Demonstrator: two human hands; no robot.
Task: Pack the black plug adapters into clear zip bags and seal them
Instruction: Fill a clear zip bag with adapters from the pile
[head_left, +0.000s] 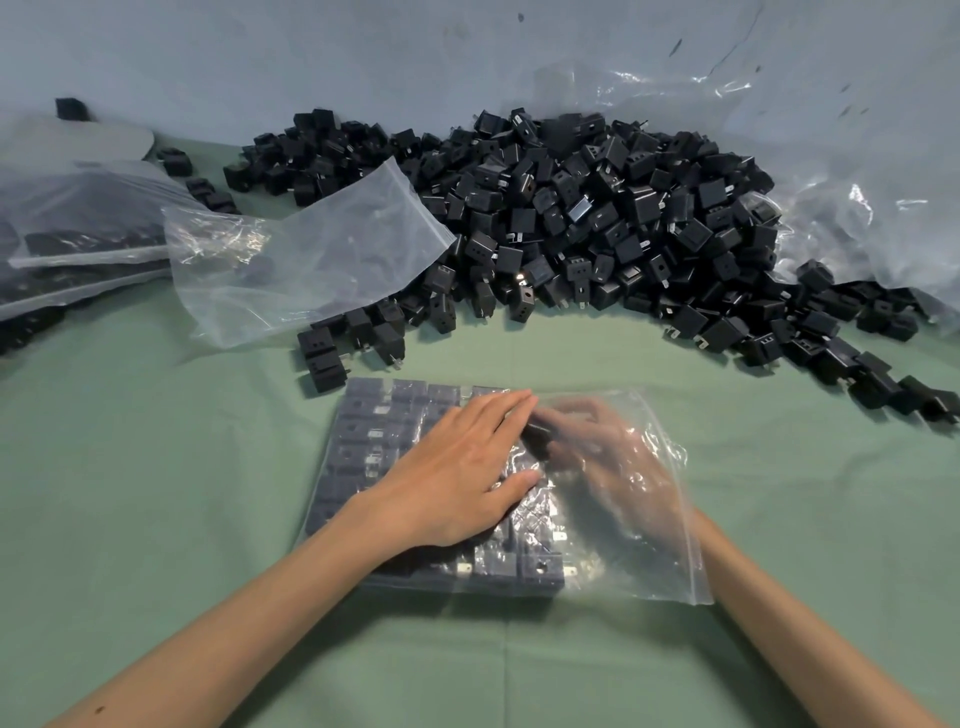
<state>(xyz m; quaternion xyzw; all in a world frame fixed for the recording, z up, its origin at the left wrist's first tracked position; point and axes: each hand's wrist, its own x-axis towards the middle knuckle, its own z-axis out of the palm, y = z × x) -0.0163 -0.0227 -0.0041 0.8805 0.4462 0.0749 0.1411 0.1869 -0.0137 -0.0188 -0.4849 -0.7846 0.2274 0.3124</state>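
A clear zip bag (660, 561) lies flat on the green table in front of me, its left part filled with rows of black plug adapters (363, 447). My left hand (457, 478) rests flat on top of the bag, fingers straight, pressing on the packed rows. My right hand (597, 457) is inside the bag through its open right end, blurred behind the plastic, and it holds a black adapter (537, 434) at the end of the rows.
A big heap of loose black adapters (597, 218) spreads across the back of the table. An empty clear zip bag (311, 260) lies at back left. Filled bags (67, 244) are stacked at far left. Crumpled clear plastic sheeting (857, 218) sits at back right.
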